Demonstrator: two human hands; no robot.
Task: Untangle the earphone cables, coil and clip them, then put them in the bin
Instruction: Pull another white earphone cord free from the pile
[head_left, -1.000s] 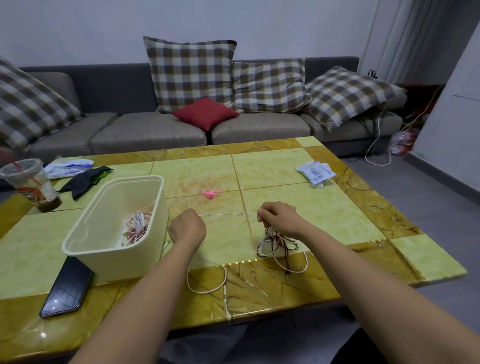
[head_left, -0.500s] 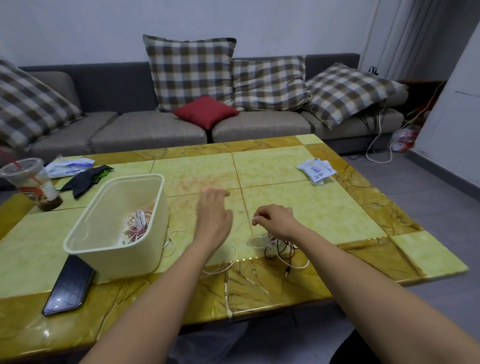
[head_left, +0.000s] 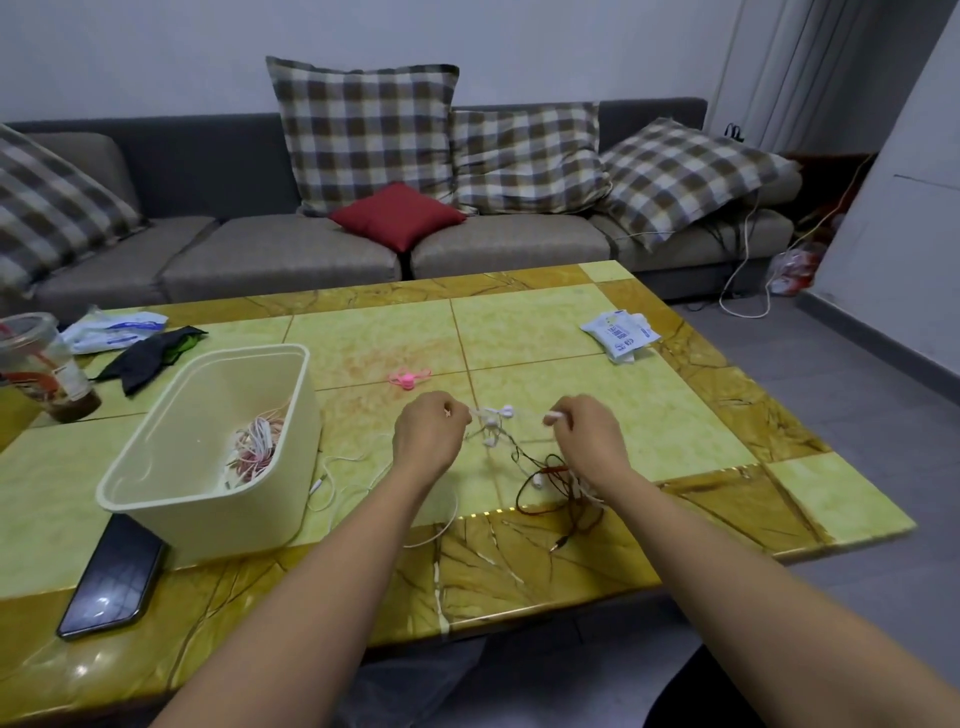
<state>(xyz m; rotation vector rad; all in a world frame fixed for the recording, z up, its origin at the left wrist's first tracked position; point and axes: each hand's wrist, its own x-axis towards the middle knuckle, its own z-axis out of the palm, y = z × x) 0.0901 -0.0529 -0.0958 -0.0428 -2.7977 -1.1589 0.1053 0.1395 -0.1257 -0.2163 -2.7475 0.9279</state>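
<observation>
Untangling step now. Pinching the white earphone cable (head_left: 492, 415) in curled fingers of left hand (head_left: 426, 435) and right hand (head_left: 588, 437), right of the bin (head_left: 218, 519). Knotted with the dark tangle (head_left: 558, 470), further right. Next: pull apart gently, then coil.

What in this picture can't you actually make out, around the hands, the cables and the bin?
Head view only:
- Dark tangle: partly behind the right hand; strand count too fine.
- Coils in the bin: clips too small to see.
- Left hand: fingertips curl away, hiding its pinch on the white cable.
- Cup: cut by left edge.
</observation>
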